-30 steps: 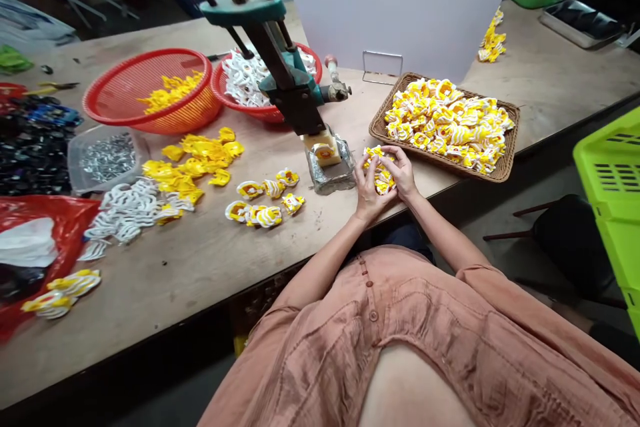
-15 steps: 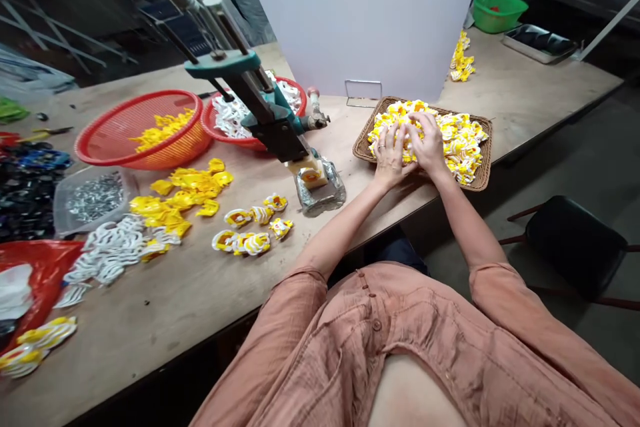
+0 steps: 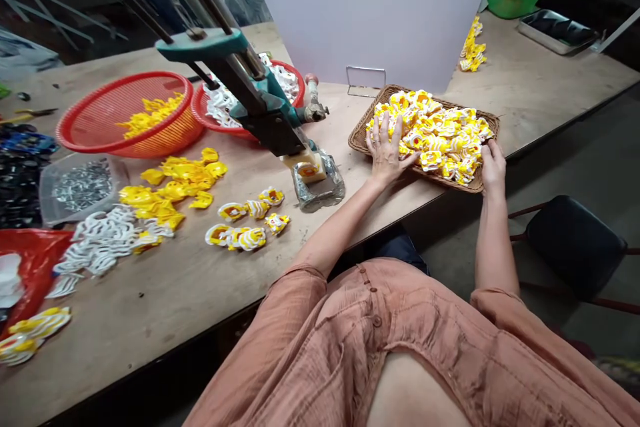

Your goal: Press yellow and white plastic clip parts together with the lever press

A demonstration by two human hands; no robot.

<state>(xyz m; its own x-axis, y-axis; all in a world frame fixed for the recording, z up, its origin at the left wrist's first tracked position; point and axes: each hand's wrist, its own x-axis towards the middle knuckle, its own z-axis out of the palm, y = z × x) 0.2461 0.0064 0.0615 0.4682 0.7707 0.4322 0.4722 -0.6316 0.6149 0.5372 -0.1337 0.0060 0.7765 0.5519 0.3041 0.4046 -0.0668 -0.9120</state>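
Yellow bits (image 3: 440,140) seem light; basket (image 3: 359,135) is best held by side edges. Left hand (image 3: 386,159)'s fingers are spread; right hand (image 3: 494,172)'s are bent, grip unclear.

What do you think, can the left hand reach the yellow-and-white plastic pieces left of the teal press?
Probably yes: bare tabletop before the press leaves the left hand a free way to those pieces.

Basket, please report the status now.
Left hand spread on pieces; right hand at right end of basket, hold unclear. Basket heaped. Press stands left, clear of both hands.
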